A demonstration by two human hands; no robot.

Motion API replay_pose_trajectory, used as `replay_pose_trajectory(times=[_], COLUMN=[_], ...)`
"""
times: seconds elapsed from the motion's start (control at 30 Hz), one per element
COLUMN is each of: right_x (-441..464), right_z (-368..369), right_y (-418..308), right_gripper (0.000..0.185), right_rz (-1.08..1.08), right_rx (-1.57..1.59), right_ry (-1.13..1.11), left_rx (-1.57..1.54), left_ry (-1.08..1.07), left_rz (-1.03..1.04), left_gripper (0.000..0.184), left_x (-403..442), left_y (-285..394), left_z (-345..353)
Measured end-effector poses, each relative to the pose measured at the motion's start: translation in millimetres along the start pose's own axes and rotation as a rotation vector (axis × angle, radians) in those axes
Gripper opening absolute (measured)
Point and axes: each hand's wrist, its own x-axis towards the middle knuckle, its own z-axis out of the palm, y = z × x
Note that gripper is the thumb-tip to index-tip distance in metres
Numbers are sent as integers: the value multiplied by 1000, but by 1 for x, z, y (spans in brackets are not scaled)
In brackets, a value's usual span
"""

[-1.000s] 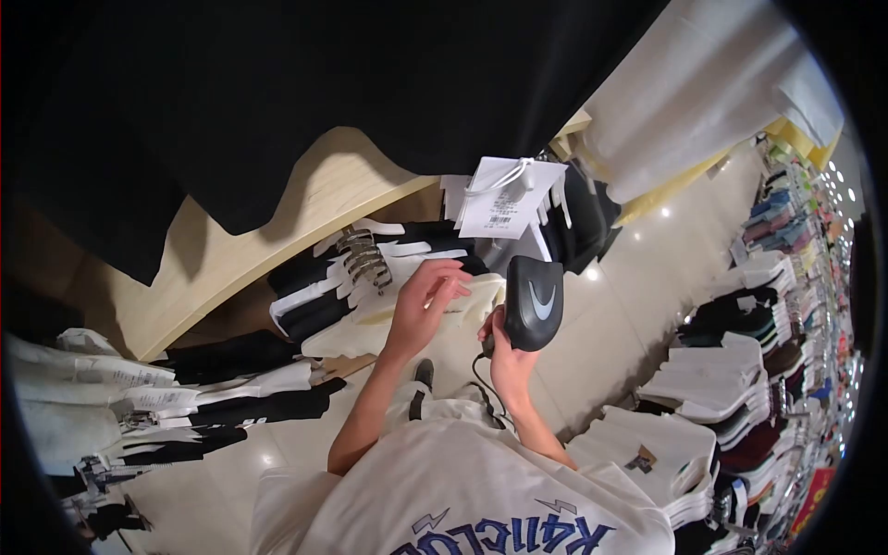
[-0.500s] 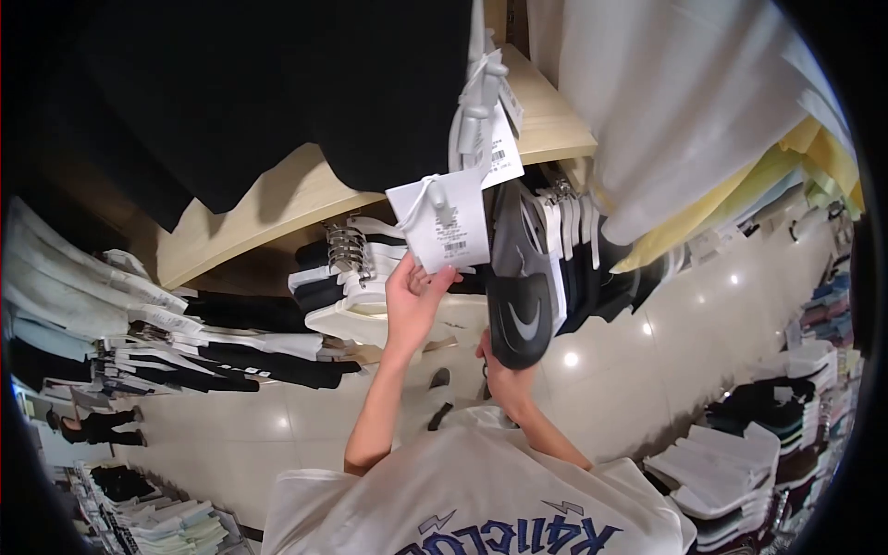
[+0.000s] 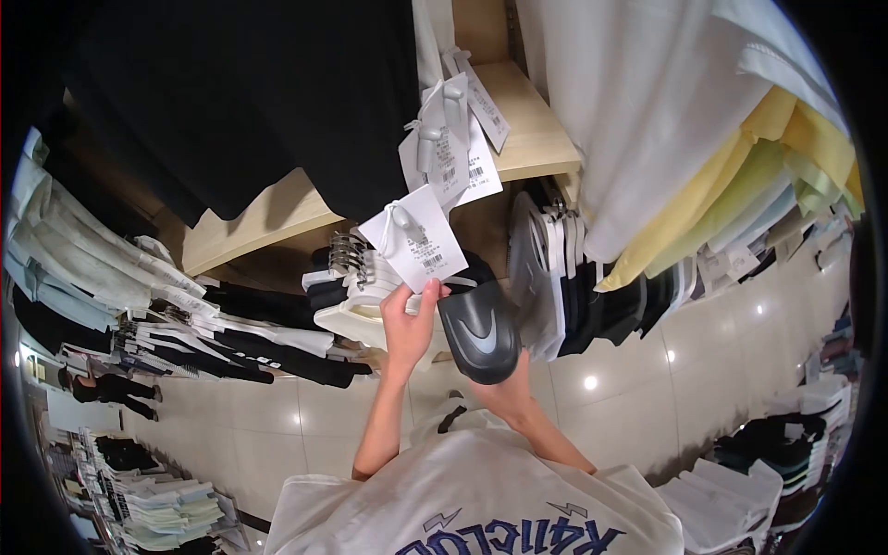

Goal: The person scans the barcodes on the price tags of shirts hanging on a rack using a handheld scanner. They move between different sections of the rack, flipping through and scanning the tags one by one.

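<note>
Between thumb and fingers, my left hand [image 3: 410,326] pinches the lower edge of a white price tag [image 3: 416,242] with printed text and a barcode. A grey security tag [image 3: 403,219] is attached at its top. My right hand [image 3: 511,396] is closed under a black handheld device [image 3: 481,333] with a rounded head and a grey curved mark; its handle is hidden from view. The device's head is just below and right of the price tag, close to my left fingers. More white tags [image 3: 442,153] hang above, beside a black garment [image 3: 277,111].
A pale wooden shelf [image 3: 527,120] runs behind the tags. Garments on hangers [image 3: 555,268] hang beneath it, and white and yellow garments [image 3: 703,185] hang at right. Folded clothes [image 3: 171,504] lie lower left. A person [image 3: 111,390] stands far left on the tiled floor.
My right hand has brought the black device left and in closer to the held price tag. That tag has tilted and shifted slightly left and down. More hanging tags show above it.
</note>
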Motion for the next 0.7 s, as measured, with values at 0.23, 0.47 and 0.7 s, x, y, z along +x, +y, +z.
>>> replay_pose_trajectory(times=[0.23, 0.47, 0.7], right_x=[10, 14, 23], right_z=[19, 25, 30], right_y=[-4, -1, -4], right_gripper=[34, 26, 6], right_rz=[-44, -36, 44], right_rx=[50, 74, 187], right_ry=[16, -50, -30], left_rx=[44, 80, 71], left_ry=[-50, -91, -86], left_rz=[-42, 84, 134], left_gripper=[18, 20, 17], left_x=[-3, -1, -1], left_y=[3, 9, -11], left_z=[-4, -9, -15])
